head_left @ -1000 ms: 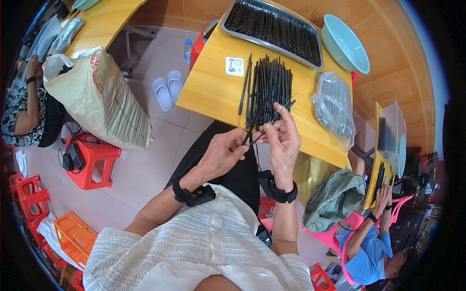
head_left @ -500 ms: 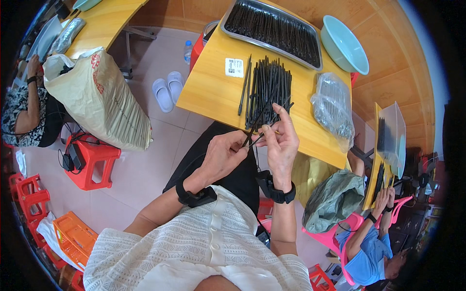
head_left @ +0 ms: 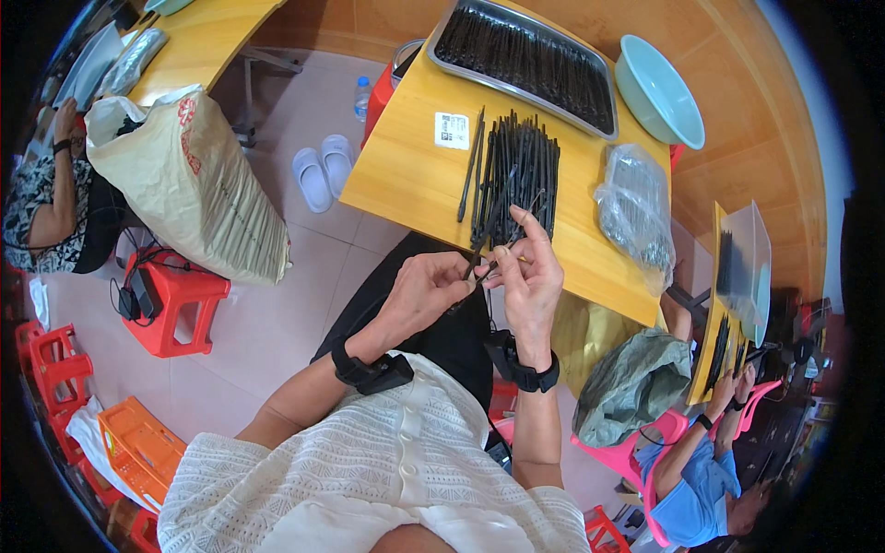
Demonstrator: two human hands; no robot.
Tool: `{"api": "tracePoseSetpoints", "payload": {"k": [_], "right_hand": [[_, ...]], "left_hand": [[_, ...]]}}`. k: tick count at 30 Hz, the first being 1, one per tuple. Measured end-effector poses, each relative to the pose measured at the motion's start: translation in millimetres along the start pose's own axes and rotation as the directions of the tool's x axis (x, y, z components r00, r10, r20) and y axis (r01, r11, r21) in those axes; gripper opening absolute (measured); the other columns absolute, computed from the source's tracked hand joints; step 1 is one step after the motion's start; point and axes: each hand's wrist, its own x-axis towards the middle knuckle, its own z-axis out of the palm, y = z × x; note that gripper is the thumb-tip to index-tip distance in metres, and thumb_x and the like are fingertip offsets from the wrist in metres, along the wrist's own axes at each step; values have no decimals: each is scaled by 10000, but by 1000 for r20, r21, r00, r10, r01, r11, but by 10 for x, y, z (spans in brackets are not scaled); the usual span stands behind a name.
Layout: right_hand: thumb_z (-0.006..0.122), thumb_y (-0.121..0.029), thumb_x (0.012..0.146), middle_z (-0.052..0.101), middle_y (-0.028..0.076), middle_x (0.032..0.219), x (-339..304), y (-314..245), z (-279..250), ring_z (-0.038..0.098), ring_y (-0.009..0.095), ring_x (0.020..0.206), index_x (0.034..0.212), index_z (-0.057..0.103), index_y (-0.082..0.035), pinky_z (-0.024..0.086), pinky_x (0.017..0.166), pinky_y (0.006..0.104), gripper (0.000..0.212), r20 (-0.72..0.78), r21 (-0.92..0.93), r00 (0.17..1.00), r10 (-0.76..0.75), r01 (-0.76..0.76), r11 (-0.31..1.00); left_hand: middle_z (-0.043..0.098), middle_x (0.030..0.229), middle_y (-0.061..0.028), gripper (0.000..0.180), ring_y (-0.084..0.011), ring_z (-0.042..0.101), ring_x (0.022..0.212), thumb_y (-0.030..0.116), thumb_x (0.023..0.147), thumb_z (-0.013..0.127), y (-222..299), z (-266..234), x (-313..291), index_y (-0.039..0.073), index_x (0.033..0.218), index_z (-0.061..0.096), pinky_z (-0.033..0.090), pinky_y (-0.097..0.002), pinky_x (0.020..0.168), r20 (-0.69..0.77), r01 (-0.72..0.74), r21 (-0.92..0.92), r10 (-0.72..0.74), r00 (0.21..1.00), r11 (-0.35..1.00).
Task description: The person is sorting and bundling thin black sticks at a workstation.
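Just off the near edge of the yellow table, my two hands are close together. My left hand [head_left: 419, 293] is closed, with thin black sticks [head_left: 477, 261] pinched between thumb and fingers. My right hand [head_left: 530, 284] has its thumb and fingers bent around a thin dark piece at the same spot, and its index finger points up. Where the pieces meet, the fingers partly hide them. Beyond the hands lies a pile of black sticks [head_left: 524, 161], side by side on the table, with a separate black stick [head_left: 470, 170] to its left.
A metal tray [head_left: 516, 85] full of dark sticks stands at the back, beside a pale green basin [head_left: 656, 92]. A clear plastic bag [head_left: 636, 207] of pieces lies at the right. A white label [head_left: 451, 130] is on the table [head_left: 396, 157]. Other people sit left and right.
The view has shifted slightly. Both hands stay together, with small finger movements. The sticks between them have tilted a little, and my right index finger has dipped slightly.
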Motion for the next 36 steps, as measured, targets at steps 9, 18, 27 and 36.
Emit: {"api": "tracePoseSetpoints", "payload": {"k": [9, 18, 27, 36], "right_hand": [[492, 67, 827, 490, 11, 681, -27, 5, 35, 546, 78, 581, 1335, 324, -54, 483, 496, 194, 548, -14, -66, 999, -48, 47, 997], [446, 30, 850, 535, 42, 711, 53, -27, 45, 520, 69, 591, 1406, 103, -87, 449, 500, 188, 663, -55, -99, 988, -141, 135, 986], [390, -130, 917, 548, 47, 701, 199, -39, -325, 520, 92, 559, 1345, 289, -53, 418, 514, 226, 447, -265, -182, 953, -148, 101, 978], [454, -80, 882, 556, 121, 641, 231, 716, -927, 538, 205, 549, 1014, 572, 24, 430, 545, 324, 206, -496, -522, 842, -214, -92, 848]], "left_hand": [[507, 616, 22, 142, -25, 457, 586, 46, 780, 587, 227, -16, -75, -12, 686, 497, 387, -196, 538, -19, -26, 165, 29, 999, 986], [578, 720, 23, 177, -26, 481, 628, 47, 805, 599, 135, -4, -61, -16, 968, 622, 422, -196, 580, 103, 2, -39, 2, 995, 999], [586, 664, 9, 223, -66, 589, 600, 77, 812, 619, 504, -313, 182, 30, 1024, 573, 466, -180, 505, 199, 114, -163, -80, 977, 980], [545, 505, -61, 221, -105, 527, 445, 177, 690, 715, 1198, -970, 1732, -13, 726, 608, 414, -264, 446, -110, -216, 615, 354, 929, 758]]}}
